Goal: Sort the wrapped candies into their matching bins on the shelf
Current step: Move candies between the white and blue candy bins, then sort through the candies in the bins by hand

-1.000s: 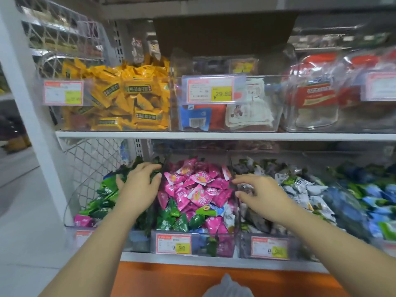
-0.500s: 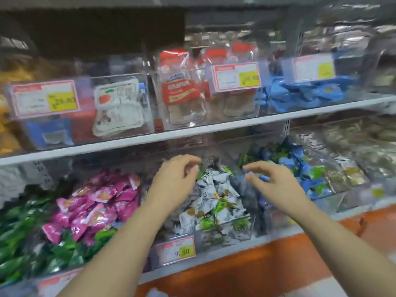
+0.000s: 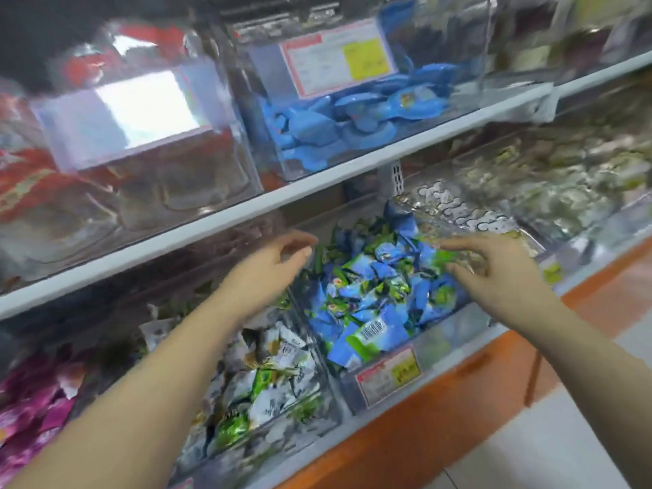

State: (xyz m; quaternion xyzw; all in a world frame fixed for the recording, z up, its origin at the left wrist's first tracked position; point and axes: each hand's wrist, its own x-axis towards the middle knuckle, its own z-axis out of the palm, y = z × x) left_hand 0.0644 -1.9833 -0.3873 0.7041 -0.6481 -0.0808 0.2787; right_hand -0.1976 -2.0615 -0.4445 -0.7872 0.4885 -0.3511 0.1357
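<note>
**Hands poised over the blue-and-green candies (image 3: 370,287)**

Both my hands look empty. My left hand (image 3: 268,273) hovers loosely open at the left wall of their clear bin (image 3: 434,335); my right hand (image 3: 494,277) is spread wide, fingertips (image 3: 450,246) at the heap's right side. I judge I should rake through slowly, lifting out only strays; any white-wrapped candies (image 3: 275,365) belong next door, below the white shelf board (image 3: 352,172).

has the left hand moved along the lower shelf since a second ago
Yes. The left hand went right: from the green candy bin, past two bins, to the left edge of the blue-and-green candy bin.
</note>
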